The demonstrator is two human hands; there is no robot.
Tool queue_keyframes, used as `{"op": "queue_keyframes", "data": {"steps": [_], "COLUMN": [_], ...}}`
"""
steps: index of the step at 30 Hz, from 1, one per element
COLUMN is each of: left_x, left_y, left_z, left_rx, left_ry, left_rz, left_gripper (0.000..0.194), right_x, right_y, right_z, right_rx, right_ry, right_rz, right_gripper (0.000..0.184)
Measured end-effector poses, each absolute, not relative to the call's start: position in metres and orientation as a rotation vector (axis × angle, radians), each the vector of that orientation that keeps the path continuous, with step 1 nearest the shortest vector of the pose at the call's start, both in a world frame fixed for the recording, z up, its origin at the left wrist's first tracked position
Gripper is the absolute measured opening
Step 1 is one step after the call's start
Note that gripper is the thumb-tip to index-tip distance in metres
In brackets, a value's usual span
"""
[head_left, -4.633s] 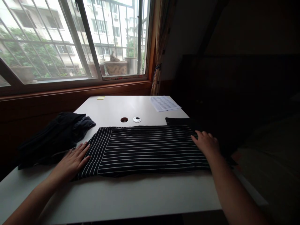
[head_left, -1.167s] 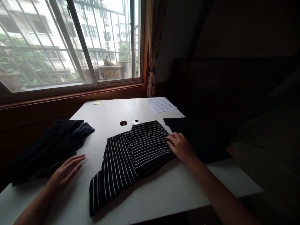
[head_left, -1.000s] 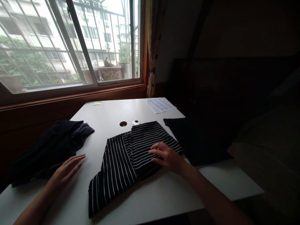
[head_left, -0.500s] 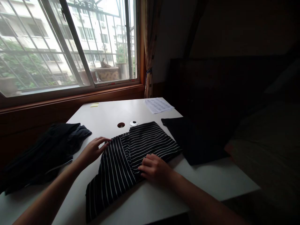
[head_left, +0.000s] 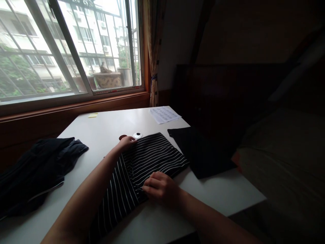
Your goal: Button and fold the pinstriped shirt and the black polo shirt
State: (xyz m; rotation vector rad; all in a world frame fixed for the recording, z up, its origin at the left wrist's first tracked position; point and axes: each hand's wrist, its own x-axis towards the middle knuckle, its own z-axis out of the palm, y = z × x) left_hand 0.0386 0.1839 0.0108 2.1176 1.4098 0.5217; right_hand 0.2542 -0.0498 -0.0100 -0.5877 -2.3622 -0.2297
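While dark clothes [head_left: 35,173] lie leftmost on the tabletop [head_left: 109,123], the left hand [head_left: 127,143] pinches the far edge of the striped cloth [head_left: 157,152], folded mid-tabletop; the right hand [head_left: 161,188] curls at its near edge, whether pinching I cannot tell. Pulling unevenly could skew the fold.

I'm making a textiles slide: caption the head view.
Left hand at the far edge, right hand at the near edge, of a folded, white-striped black cloth garment.

At twelve o'clock lie printed sheets [head_left: 165,115], a tied curtain [head_left: 153,51] beyond; at eleven, a yellow note [head_left: 92,115] and a window [head_left: 71,47].
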Motion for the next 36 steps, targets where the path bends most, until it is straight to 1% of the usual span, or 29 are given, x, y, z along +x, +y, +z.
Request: {"op": "queue_keyframes", "data": {"steps": [5,7,14,17,23,28,31,34,36], "left_x": [0.037,0.035,0.032,0.030,0.010,-0.028,-0.055,-0.082,-0.098], "left_y": [0.194,0.195,0.187,0.182,0.163,0.137,0.121,0.106,0.097], "left_z": [0.009,0.009,0.018,0.031,0.071,0.098,0.107,0.112,0.113], "left_rx": [2.010,1.967,1.752,1.678,1.628,1.638,1.649,1.655,1.647], "left_ry": [1.398,1.391,1.262,1.207,1.175,1.186,1.245,1.327,1.365], "left_rz": [0.590,0.641,0.781,0.839,0.885,0.818,0.782,0.781,0.796], "left_gripper": [0.036,0.037,0.059,0.063,0.057,0.055,0.053,0.050,0.048], "right_x": [0.256,0.256,0.254,0.251,0.233,0.208,0.191,0.173,0.159], "right_y": [-0.053,-0.055,-0.060,-0.063,-0.069,-0.076,-0.081,-0.085,-0.088], "right_z": [-0.007,-0.005,0.003,0.010,0.034,0.052,0.058,0.061,0.061], "right_rx": [-0.609,-0.607,-0.586,-0.570,-0.522,-0.432,-0.390,-0.359,-0.318], "right_ry": [-2.279,-2.254,-2.184,-2.178,-2.108,-2.056,-2.087,-2.135,-2.160], "right_rz": [-0.193,-0.177,-0.139,-0.141,-0.165,-0.166,-0.150,-0.157,-0.165], "right_gripper": [0.013,0.014,0.019,0.021,0.024,0.023,0.018,0.010,0.008]}}
